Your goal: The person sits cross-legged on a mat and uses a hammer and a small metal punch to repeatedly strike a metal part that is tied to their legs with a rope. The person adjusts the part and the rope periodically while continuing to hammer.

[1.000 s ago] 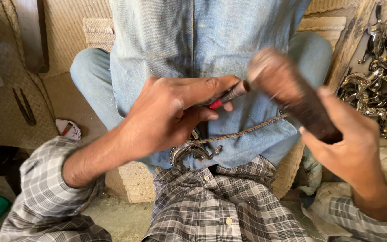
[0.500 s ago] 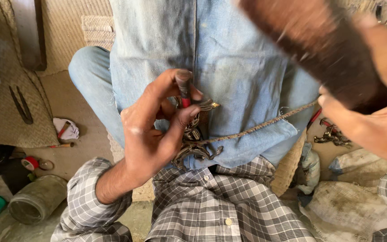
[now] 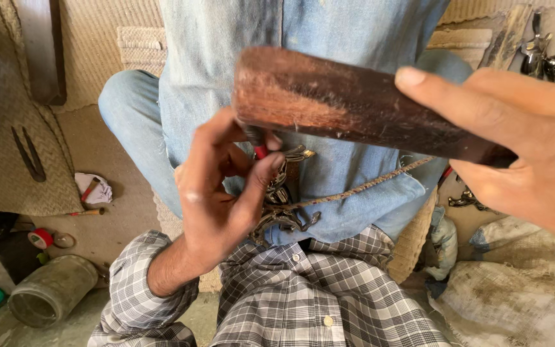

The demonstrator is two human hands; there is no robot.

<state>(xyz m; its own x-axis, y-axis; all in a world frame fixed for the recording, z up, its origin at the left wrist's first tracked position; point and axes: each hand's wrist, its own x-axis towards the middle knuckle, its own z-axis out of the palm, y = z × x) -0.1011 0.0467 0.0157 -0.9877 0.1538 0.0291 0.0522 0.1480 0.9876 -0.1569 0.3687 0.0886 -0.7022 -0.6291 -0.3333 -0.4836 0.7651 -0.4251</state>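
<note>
My right hand grips a dark brown wooden block, raised high and close to the camera. Just under the block's left end, my left hand pinches a small red-tipped tool upright over an ornate dark metal piece. That piece lies against the blue denim shirt of a person seated right in front of me. A twisted cord runs from the metal piece up to the right. My checked shirt fills the bottom of the view.
On the floor at left lie a cloudy glass jar on its side, a red tape roll, a rag and metal tongs on a woven mat. Ornate metal castings pile up at top right. Dirty sacks sit at bottom right.
My right hand has lifted the wooden block up and over toward the left, closer to the camera. My left hand has turned the red-tipped tool upright over the metal piece.
</note>
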